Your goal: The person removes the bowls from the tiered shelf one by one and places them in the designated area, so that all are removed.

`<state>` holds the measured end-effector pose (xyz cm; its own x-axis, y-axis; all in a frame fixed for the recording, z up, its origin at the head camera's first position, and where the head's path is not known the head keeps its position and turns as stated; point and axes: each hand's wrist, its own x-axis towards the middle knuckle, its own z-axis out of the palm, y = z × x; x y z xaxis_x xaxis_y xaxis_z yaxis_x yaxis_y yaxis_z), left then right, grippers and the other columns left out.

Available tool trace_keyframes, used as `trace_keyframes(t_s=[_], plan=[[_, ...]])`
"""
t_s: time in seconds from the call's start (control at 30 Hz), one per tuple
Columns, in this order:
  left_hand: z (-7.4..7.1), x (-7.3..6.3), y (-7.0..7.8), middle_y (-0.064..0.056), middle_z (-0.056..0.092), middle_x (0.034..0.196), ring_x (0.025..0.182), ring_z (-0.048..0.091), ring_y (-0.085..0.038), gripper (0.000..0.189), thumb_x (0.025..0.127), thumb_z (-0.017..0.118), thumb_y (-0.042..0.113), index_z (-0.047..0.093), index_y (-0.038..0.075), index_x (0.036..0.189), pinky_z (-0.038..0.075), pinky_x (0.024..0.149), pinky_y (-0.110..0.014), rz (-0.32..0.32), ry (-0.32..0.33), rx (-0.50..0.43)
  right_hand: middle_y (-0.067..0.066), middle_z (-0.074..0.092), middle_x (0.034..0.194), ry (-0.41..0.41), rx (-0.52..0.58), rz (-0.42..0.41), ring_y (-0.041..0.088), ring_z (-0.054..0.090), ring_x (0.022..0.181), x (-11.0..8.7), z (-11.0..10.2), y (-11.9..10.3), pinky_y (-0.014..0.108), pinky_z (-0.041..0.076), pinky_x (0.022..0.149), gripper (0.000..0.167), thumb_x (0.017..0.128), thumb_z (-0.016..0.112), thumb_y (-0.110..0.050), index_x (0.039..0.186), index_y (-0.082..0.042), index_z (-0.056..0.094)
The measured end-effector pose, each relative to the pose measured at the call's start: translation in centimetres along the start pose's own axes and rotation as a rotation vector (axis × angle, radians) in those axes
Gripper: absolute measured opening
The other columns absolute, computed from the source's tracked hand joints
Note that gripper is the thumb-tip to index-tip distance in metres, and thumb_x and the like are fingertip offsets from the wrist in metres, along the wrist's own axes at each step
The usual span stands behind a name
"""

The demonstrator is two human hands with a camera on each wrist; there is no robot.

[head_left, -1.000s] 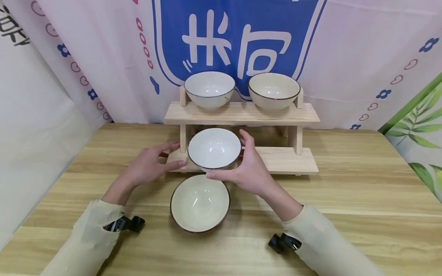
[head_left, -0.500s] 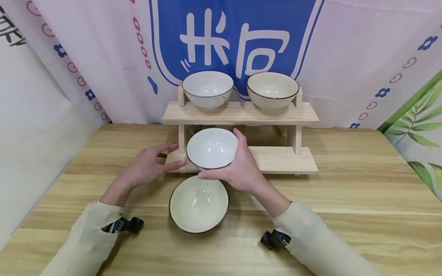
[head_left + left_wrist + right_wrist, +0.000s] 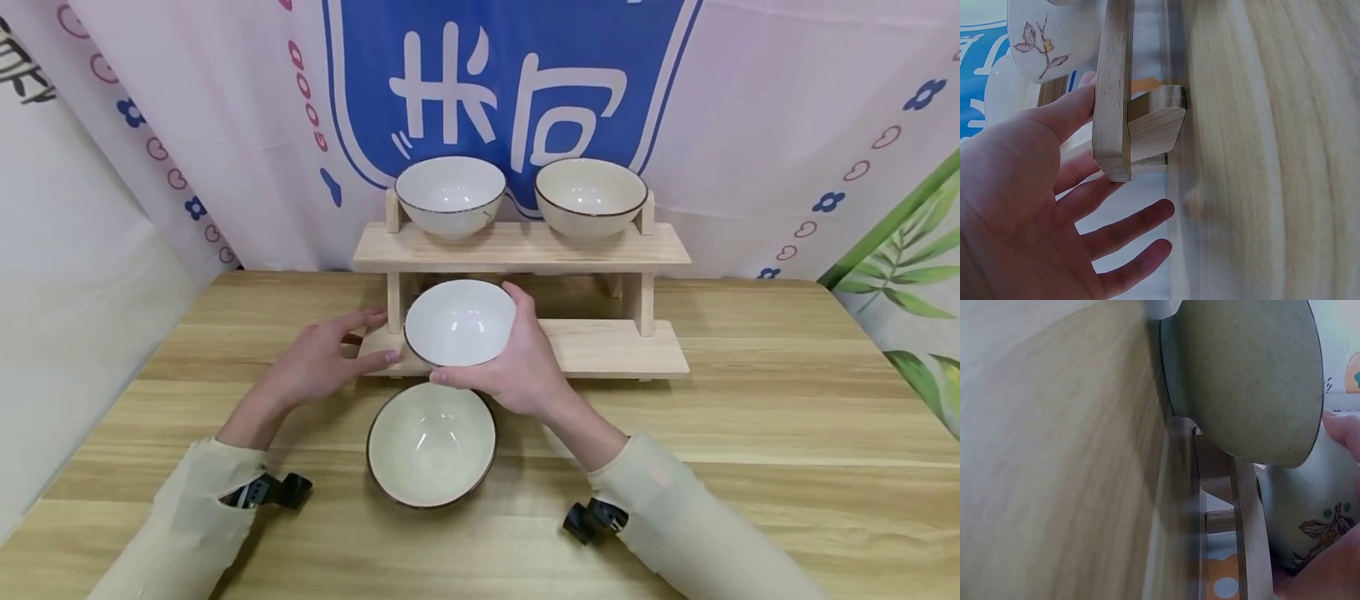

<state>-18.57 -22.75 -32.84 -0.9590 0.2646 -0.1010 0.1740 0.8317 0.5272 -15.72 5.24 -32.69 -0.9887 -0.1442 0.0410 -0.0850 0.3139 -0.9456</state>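
In the head view, a white bowl [image 3: 461,323] with a thin dark rim sits over the left part of the wooden stand's lower shelf [image 3: 615,348]. My right hand [image 3: 517,362] holds it, thumb along the near side and fingers round the right. A floral motif shows on this bowl [image 3: 1310,512] in the right wrist view. My left hand [image 3: 322,358] touches the shelf's left end; in the left wrist view its thumb [image 3: 1069,109] lies against the board and the outer fingers extend fairly straight past it. Just in front, a larger cream bowl [image 3: 432,446] stands on the table.
Up on the stand's top shelf [image 3: 525,246] are a white bowl [image 3: 451,196] at left and a cream bowl [image 3: 591,197] at right. Behind it hangs a printed curtain [image 3: 765,125]. The wooden table [image 3: 750,467] extends to both sides.
My right hand has shifted left and closed more snugly round the white bowl's right side. The bowl itself barely moves. My left hand stays at the shelf's end.
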Motion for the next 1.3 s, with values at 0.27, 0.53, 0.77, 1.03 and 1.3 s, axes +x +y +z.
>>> trace_keyframes(t_s=[0.27,0.53,0.77,1.03,1.3], plan=[[0.1,0.0,-0.1,-0.019,0.046,0.166,0.138,0.059,-0.044,0.082,0.097,0.068,0.063,0.046,0.018,0.162,0.049,0.11,-0.066,0.006,0.001,-0.006,0.012,0.047,0.152,0.004,-0.003,0.024,0.031,0.057,0.134,-0.3,-0.6,0.1,0.048,0.054,0.11,0.134,0.065,0.103,-0.029,0.166,-0.02,0.016],[0.1,0.0,-0.1,-0.018,0.042,0.169,0.141,0.056,-0.045,0.082,0.097,0.067,0.064,0.046,0.019,0.162,0.045,0.115,-0.067,0.007,0.004,0.003,0.011,0.046,0.155,-0.005,0.034,0.035,0.03,0.057,0.135,-0.8,-1.8,0.3,0.046,0.053,0.111,0.132,0.065,0.104,-0.026,0.166,-0.019,0.019],[0.0,0.0,0.1,-0.019,0.04,0.17,0.143,0.053,-0.047,0.082,0.098,0.068,0.063,0.045,0.018,0.162,0.042,0.117,-0.068,0.01,0.007,0.004,0.01,0.045,0.158,-0.006,0.043,0.051,0.029,0.057,0.137,-1.5,-3.0,0.5,0.045,0.051,0.114,0.131,0.065,0.103,-0.023,0.166,-0.017,0.02],[0.0,-0.1,0.0,-0.02,0.039,0.17,0.147,0.049,-0.048,0.081,0.098,0.068,0.062,0.045,0.017,0.162,0.039,0.119,-0.068,0.015,0.009,0.006,0.009,0.043,0.16,-0.021,0.014,0.062,0.03,0.056,0.139,-2.5,-4.5,0.6,0.046,0.05,0.116,0.132,0.065,0.104,-0.023,0.167,-0.015,0.019],[0.0,-0.1,0.1,-0.021,0.04,0.169,0.146,0.05,-0.048,0.082,0.097,0.067,0.065,0.046,0.019,0.162,0.04,0.118,-0.069,0.01,0.01,0.011,0.01,0.043,0.16,-0.048,0.001,0.02,0.033,0.06,0.136,-4.1,-6.5,1.1,0.046,0.052,0.113,0.129,0.066,0.104,-0.024,0.166,-0.016,0.022]])
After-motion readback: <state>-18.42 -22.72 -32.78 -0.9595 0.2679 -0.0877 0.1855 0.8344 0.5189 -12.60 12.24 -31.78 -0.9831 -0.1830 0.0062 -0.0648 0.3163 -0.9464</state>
